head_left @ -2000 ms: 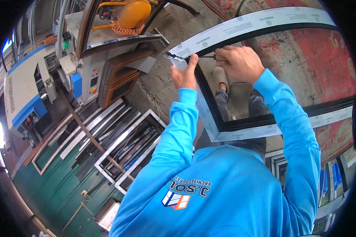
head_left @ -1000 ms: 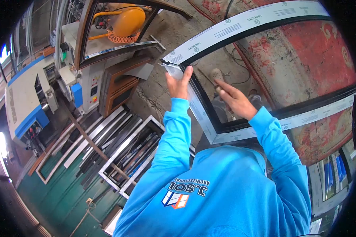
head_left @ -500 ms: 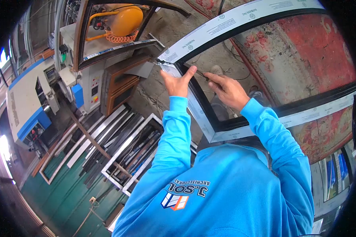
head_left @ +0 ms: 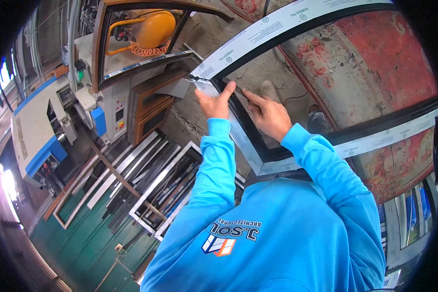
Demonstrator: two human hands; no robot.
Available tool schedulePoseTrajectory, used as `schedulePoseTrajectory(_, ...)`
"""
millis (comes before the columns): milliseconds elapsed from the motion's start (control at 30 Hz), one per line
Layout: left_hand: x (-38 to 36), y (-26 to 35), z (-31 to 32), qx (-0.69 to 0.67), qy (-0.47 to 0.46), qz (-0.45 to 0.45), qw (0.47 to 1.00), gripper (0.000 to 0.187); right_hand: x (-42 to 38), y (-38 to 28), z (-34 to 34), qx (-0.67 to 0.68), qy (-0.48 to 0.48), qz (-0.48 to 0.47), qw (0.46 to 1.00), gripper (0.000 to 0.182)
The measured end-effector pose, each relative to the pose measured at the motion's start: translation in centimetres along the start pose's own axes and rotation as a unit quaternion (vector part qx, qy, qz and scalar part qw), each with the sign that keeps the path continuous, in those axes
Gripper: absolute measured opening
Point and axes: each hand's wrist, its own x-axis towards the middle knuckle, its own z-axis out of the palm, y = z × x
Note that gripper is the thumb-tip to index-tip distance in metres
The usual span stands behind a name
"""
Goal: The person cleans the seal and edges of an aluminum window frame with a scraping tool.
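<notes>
The window frame (head_left: 287,160) stands upright in front of the person, its dark inner profile facing them and its white, printed protective film on the outer face. This position brings the frame's upper left corner (head_left: 202,78) within reach of both raised arms.

The left hand (head_left: 213,104) is at that corner. Its palm lies against the vertical member and its thumb points up along the inner edge, a pose that appears to steady the frame. It is pressed flat rather than closed around anything.

The right hand (head_left: 265,114) is just beside the left, inside the frame opening. Its index finger is extended toward the inner angle of the corner and touches or nearly touches the dark profile; the other fingers are loosely curled. Whether it holds a small item cannot be told.

Both arms, in blue sleeves, are bent at the elbow and lifted.

Behind the corner stand a control cabinet (head_left: 117,114) and a yellow compressor tank (head_left: 155,24). Aluminium profiles (head_left: 146,180) lie on the green floor (head_left: 82,243).
</notes>
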Motion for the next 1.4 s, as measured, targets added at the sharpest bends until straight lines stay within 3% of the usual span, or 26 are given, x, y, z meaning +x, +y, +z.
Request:
schedulePoseTrajectory(100,0.1,-0.1,0.1,0.031,0.017,0.015,0.999,0.080,0.3,1.5,1.4,0.023,0.045,-0.003,0.999,0.044)
schedulePoseTrajectory(167,-0.1,-0.5,-0.3,0.049,0.024,0.017,0.998,0.080,0.6,2.0,1.2,0.069,0.005,0.004,0.998,0.044)
schedulePoseTrajectory(400,0.1,-0.2,-0.2,0.135,0.063,0.007,0.989,0.086,1.3,3.4,2.2,0.110,0.022,-0.049,0.992,0.048)
schedulePoseTrajectory(433,-0.1,0.0,-0.2,0.158,0.065,-0.005,0.985,0.086,1.3,3.5,2.8,0.165,0.007,-0.022,0.986,0.047)
schedulePoseTrajectory(467,0.0,-0.3,-0.2,0.156,0.069,-0.006,0.985,0.086,1.3,3.2,2.9,0.217,-0.011,0.003,0.976,0.046)
schedulePoseTrajectory(533,0.4,-1.2,-0.3,0.057,0.043,0.018,0.997,0.087,1.8,3.2,2.2,0.200,-0.025,0.023,0.979,0.045)
schedulePoseTrajectory(600,-0.1,-0.5,-0.1,0.052,0.039,0.000,0.998,0.088,2.2,3.3,1.0,0.156,-0.073,0.033,0.984,0.049)
schedulePoseTrajectory(767,0.2,-1.6,-0.7,0.119,0.035,0.025,0.992,0.083,3.3,3.5,0.1,0.062,-0.052,-0.021,0.997,0.043)
schedulePoseTrajectory(833,0.3,-2.2,-1.0,0.122,0.027,0.040,0.991,0.084,3.9,3.4,-1.3,-0.011,-0.152,-0.022,0.988,0.039)
schedulePoseTrajectory(933,0.3,-2.3,-1.2,0.120,0.022,0.048,0.991,0.084,3.1,4.8,-3.1,-0.062,-0.076,-0.106,0.990,0.044)
schedulePoseTrajectory(1000,0.3,-2.5,-1.1,0.112,0.027,0.043,0.992,0.084,2.2,4.5,-5.5,-0.098,-0.072,-0.114,0.986,0.047)
schedulePoseTrajectory(1100,0.1,-2.3,-1.1,0.055,0.003,0.070,0.996,0.085,2.4,3.8,-7.6,-0.257,-0.001,-0.206,0.944,0.040)
schedulePoseTrajectory(1200,-0.1,-2.3,-1.2,0.065,0.007,0.091,0.994,0.084,3.7,1.5,-9.1,-0.319,-0.005,-0.259,0.912,0.035)
schedulePoseTrajectory(1400,-0.4,-1.5,-1.3,0.079,0.001,0.031,0.996,0.074,6.2,-0.5,-8.5,-0.376,0.003,-0.309,0.873,0.028)
